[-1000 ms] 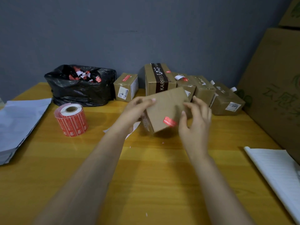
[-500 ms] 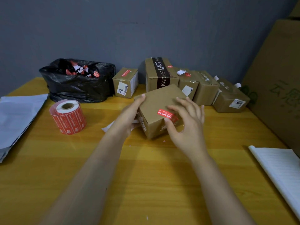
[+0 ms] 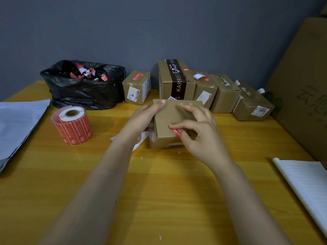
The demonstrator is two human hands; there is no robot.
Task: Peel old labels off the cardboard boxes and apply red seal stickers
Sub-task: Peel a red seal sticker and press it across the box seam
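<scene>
A small cardboard box (image 3: 166,119) rests on the yellow table (image 3: 159,188) in the middle. My left hand (image 3: 141,119) grips its left side, fingertips over the far top edge. My right hand (image 3: 200,129) lies on the box's top right, thumb and forefinger pressed on a red seal sticker (image 3: 177,132) at the near top edge; the hand hides most of the sticker. A roll of red seal stickers (image 3: 72,125) stands to the left. Several more boxes line the back, among them one with a dark printed band (image 3: 175,80).
A black rubbish bag (image 3: 83,85) holding torn red and white label scraps sits at the back left. Grey sheets (image 3: 16,124) lie at the left edge, a white pad (image 3: 307,181) at the right. A large cardboard panel (image 3: 304,82) leans on the right. White backing paper (image 3: 139,140) lies under my left wrist.
The box was tilted up in both hands, then set down flat on the table. My right hand moved from its right side onto the red sticker on top.
</scene>
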